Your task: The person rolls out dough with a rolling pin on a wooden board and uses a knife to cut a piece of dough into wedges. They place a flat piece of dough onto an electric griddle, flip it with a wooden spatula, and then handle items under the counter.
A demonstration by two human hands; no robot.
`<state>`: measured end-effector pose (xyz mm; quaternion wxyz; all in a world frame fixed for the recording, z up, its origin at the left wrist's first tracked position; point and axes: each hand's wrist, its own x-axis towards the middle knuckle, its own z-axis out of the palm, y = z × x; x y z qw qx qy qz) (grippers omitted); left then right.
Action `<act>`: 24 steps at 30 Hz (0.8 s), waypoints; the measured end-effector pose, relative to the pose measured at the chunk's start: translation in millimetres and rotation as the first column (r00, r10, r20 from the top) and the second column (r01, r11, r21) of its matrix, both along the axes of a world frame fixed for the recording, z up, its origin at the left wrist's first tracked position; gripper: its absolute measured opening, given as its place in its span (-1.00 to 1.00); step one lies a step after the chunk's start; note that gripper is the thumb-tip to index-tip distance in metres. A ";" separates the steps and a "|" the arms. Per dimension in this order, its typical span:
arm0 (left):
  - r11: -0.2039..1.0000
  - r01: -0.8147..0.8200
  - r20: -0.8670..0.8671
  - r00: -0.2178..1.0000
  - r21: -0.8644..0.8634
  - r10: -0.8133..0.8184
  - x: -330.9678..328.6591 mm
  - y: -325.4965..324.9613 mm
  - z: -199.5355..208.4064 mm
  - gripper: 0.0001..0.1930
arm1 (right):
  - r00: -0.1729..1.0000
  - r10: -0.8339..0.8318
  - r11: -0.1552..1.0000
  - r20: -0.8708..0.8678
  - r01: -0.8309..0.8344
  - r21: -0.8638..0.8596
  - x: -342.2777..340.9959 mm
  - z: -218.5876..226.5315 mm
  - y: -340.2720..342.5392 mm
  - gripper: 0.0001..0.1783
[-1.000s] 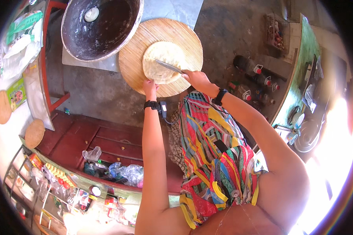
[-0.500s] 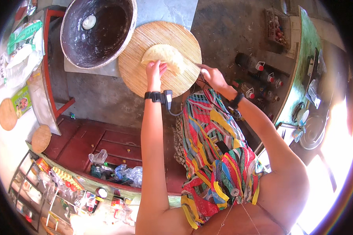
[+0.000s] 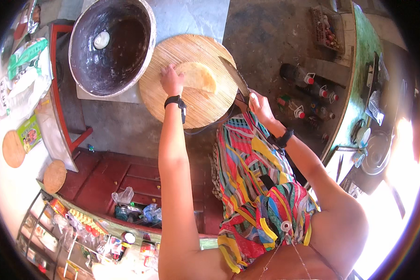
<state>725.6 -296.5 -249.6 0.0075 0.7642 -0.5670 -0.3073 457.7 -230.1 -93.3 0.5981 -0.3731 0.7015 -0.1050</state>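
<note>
A pale folded flatbread (image 3: 199,76), shaped like a half-moon, lies on a round slatted board (image 3: 161,102). My left hand (image 3: 171,80) is at the bread's left end, its fingers curled together against the edge; what the fingertips pinch is partly hidden. To the right, my right hand (image 3: 260,106) grips the handle of a kitchen knife (image 3: 234,73). The knife's broad blade points up and left over the board's right edge, apart from the bread.
A large dark bowl (image 3: 126,60) with a pale round lump (image 3: 101,40) in it adjoins the board at the left. Capped plastic bottles (image 3: 296,74) and a basket (image 3: 326,28) are on the floor at the right. A red-framed stand (image 3: 63,74) is at the far left.
My left hand has shifted from the bread's lower edge to its left end. My right hand has moved right and slightly down, and the knife's blade now shows broadly.
</note>
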 end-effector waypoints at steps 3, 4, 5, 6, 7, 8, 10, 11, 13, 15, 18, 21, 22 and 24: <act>0.967 -0.006 -0.054 0.998 0.254 0.020 9.2 2.3 -3.9 -0.58 | 0.998 0.070 0.997 -0.004 -0.070 0.011 -1.7 -8.9 3.4 -0.58; 0.967 -0.012 -0.051 0.998 0.255 0.026 14.1 7.5 -6.1 -0.58 | 0.999 0.036 0.996 0.004 -0.037 0.086 3.7 -1.8 -3.5 -0.60; 0.939 -0.075 -0.114 0.986 0.335 0.120 18.9 16.0 -8.0 -0.60 | 0.999 0.040 0.996 0.004 -0.040 0.085 7.2 -2.4 -3.8 -0.60; 0.900 -0.132 -0.167 0.961 0.416 0.218 22.1 27.2 -8.8 -0.61 | 0.999 0.037 0.997 0.009 -0.038 0.066 10.4 -4.1 -3.1 -0.60; 0.918 -0.271 -0.167 0.930 0.290 0.327 31.2 56.9 -16.7 -0.59 | 0.998 0.048 0.998 0.031 -0.049 0.047 19.5 -6.3 -2.9 -0.60; 0.897 -0.345 -0.149 0.907 0.276 0.395 24.5 73.9 -15.4 -0.59 | 0.996 0.091 0.993 0.019 -0.092 0.072 22.0 -12.4 -3.0 -0.59; 0.831 -0.429 -0.186 0.839 0.354 0.511 8.0 100.7 -7.5 -0.59 | 0.974 0.218 0.970 -0.058 -0.210 0.121 34.2 -18.1 -7.3 -0.60; 0.791 -0.416 -0.242 0.796 0.448 0.555 -5.3 101.5 2.9 -0.59 | 0.959 0.263 0.957 -0.100 -0.246 0.155 42.3 -15.6 -13.9 -0.60; 0.765 -0.444 -0.121 0.825 0.466 0.553 -12.2 118.5 2.8 -0.64 | 0.910 0.394 0.917 -0.132 -0.399 -0.010 64.3 -21.9 -13.8 -0.58; 0.787 -0.470 -0.126 0.823 0.400 0.555 -21.5 123.4 5.8 -0.63 | 0.829 0.536 0.835 -0.161 -0.548 -0.040 76.8 -31.5 -18.3 -0.57; 0.899 -0.436 -0.106 0.896 -0.029 0.431 -27.7 128.8 0.7 -0.61 | 0.711 0.676 0.735 -0.194 -0.667 0.120 94.4 -30.7 -30.4 -0.57; 0.864 -0.504 -0.155 0.854 -0.004 0.497 -43.2 102.1 11.3 -0.60 | 0.655 0.719 0.693 -0.231 -0.700 0.174 87.3 -32.6 -36.3 -0.55; 0.906 -0.421 -0.108 0.903 -0.041 0.415 -41.4 98.2 11.7 -0.59 | 0.653 0.721 0.691 -0.232 -0.702 0.173 88.3 -33.9 -37.0 -0.55; 0.911 -0.412 -0.073 0.909 -0.007 0.411 -38.1 88.3 12.4 -0.60 | 0.676 0.697 0.712 -0.238 -0.691 0.122 88.6 -39.3 -35.2 -0.59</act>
